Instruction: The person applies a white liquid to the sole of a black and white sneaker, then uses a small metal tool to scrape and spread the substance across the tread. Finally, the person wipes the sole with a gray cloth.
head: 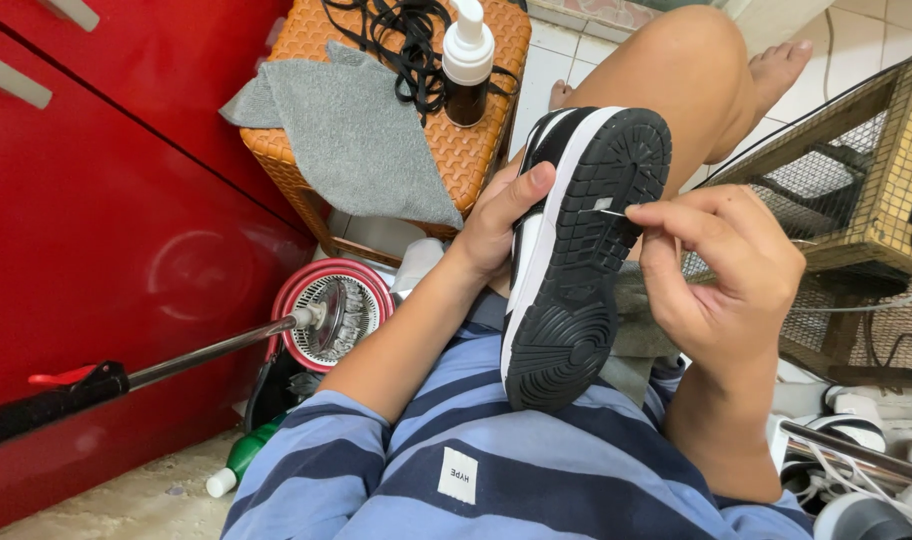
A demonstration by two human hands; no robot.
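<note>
A black-and-white sneaker rests sole-up on my lap, its black tread facing me. My left hand grips its left side, thumb on the white midsole edge. My right hand pinches a thin metal pin whose tip pokes into a groove of the tread near the middle of the sole.
An orange woven stool ahead carries a grey cloth, black laces and a pump bottle. A red cabinet stands left, a mop handle and spinner bucket below it. A wire cage stands right.
</note>
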